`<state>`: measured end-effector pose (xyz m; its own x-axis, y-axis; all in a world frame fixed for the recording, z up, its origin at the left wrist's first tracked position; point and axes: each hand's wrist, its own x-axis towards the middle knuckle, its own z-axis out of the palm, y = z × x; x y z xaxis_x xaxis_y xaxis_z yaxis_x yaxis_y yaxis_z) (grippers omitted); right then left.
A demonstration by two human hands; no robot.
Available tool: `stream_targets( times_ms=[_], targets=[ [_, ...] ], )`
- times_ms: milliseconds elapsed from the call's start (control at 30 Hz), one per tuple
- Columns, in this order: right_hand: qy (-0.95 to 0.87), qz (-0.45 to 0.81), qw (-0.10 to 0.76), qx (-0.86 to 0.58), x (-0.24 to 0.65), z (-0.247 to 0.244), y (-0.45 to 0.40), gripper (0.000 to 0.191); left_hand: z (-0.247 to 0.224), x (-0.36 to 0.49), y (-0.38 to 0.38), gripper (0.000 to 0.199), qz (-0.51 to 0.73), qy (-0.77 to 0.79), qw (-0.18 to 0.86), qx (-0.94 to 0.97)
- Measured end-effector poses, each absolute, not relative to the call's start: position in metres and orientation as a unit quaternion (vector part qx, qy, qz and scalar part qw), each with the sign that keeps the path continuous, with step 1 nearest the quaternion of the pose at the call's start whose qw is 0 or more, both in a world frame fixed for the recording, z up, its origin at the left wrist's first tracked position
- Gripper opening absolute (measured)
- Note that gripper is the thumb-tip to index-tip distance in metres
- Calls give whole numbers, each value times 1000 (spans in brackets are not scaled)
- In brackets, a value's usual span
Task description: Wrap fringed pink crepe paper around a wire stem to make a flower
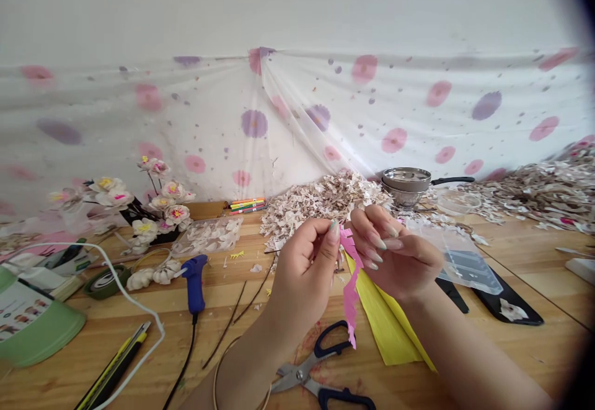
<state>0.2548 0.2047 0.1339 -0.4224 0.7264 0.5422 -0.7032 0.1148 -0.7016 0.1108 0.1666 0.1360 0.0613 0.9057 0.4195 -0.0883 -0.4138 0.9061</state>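
Behind pink strip (352,295) and table (223,280): flowered sheeting (214,131).

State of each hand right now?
Left hand: closed, pinching the pink strip.
Right hand: loosely curled beside it; whether it grips anything cannot be told.

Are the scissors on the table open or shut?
Open. The scissors have their two handles spread wide apart, though the left forearm hides the blade tips.

The left hand (309,261) is pinching thumb (328,252) to forefinger (312,229) while the right hand (400,258) is hovering just beside it with curled fingers (372,233), and both forearms (483,348) are reaching forward and inward.
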Motion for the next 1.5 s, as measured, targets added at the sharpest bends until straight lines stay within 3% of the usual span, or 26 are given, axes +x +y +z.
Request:
stream_targets(
  times_ms=[567, 800, 1067, 1233, 1500],
  targets=[
    [-568, 561, 599, -64, 241, 115, 201, 14, 143, 115, 153, 34, 568, 287, 477, 607],
    [-570, 533, 621, -76, 241, 116, 202, 15, 136, 120, 154, 36, 564, 297, 480, 604],
    [-600, 489, 630, -59, 242, 112, 205, 14, 136, 120, 155, 37, 566, 327, 415, 633],
    [-637, 439, 629, -76, 245, 110, 209, 21, 131, 120, 159, 37, 559, 324, 431, 630],
    [-655, 396, 640, -69, 245, 105, 211, 17, 129, 121, 159, 39, 560, 320, 447, 621]
  ],
)
